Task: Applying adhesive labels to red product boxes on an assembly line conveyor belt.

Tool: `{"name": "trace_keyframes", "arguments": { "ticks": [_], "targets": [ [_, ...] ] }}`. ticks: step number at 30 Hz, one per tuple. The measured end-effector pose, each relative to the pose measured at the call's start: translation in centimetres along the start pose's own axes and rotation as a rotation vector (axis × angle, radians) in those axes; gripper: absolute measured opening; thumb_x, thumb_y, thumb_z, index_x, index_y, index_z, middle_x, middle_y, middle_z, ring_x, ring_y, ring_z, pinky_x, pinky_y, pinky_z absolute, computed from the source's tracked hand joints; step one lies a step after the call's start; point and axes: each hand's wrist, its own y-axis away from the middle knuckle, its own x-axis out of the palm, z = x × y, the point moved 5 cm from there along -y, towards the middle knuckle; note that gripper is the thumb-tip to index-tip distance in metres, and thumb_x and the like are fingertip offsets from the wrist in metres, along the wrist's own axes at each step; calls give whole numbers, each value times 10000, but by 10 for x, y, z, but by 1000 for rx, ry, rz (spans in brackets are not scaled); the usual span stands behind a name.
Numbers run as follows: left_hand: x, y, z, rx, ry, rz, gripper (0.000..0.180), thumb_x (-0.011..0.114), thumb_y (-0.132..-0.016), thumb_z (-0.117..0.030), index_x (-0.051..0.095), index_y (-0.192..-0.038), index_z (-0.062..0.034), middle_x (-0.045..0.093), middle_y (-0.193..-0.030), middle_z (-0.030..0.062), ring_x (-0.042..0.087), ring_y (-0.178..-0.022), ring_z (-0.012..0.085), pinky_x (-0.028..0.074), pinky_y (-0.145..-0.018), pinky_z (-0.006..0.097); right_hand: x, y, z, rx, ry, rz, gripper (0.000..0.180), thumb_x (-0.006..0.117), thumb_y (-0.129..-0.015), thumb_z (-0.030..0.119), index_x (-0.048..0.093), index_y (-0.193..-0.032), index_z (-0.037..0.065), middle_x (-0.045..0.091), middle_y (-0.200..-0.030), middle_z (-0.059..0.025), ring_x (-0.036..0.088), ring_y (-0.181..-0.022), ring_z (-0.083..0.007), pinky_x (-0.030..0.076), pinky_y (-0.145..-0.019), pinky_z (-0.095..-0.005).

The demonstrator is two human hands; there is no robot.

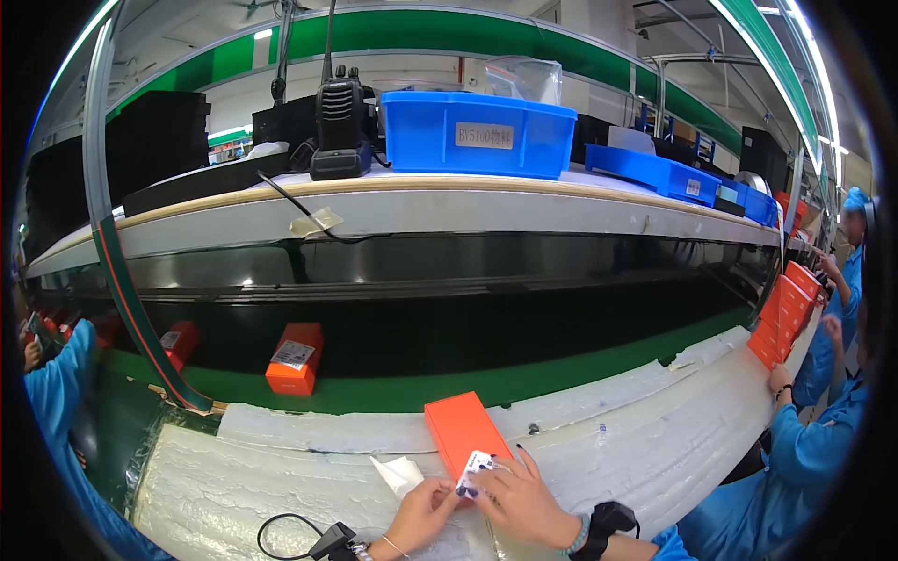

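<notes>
An orange box [465,428] lies flat on the bench in front of me. Over its near end is a small white label [474,472] with dark print. My left hand [423,514] pinches the label's lower left edge between thumb and finger. From the right, my right hand [524,502] grips the label with its thumb and fingertips, one finger lifted away. Whether the label is stuck to the box I cannot tell. A crumpled piece of white paper [399,475] rests just left of the box, beside my left hand.
Beyond the film-covered bench [309,458] runs a green conveyor belt [365,385] carrying a labelled orange box [295,358]. A shelf above holds a walkie-talkie [340,126] and a blue bin [479,136]. Co-workers in blue flank me; stacked orange boxes [786,313] stand right.
</notes>
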Motion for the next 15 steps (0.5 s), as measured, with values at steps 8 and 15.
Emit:
{"name": "trace_keyframes", "arguments": {
  "ticks": [8, 15],
  "targets": [
    [-39, -3, -43, 285, 135, -109, 143, 632, -906, -131, 659, -981, -12, 443, -1223, 78, 495, -1105, 136, 414, -930, 252, 27, -55, -3, 287, -1214, 335, 373, 553, -893, 46, 600, -1256, 117, 554, -960, -42, 526, -977, -174, 428, -873, -293],
    [-28, 3, -23, 10, 471, 40, 189, 570, -947, -126, 612, -1047, 29, 475, -1249, 99, 497, -1129, 151, 398, -971, 283, 32, -50, 4, 89, -1187, 192, 382, 589, -876, 10, 632, -1229, 148, 439, -1023, -24, 469, -1012, -151, 404, -875, -260]
  ]
}}
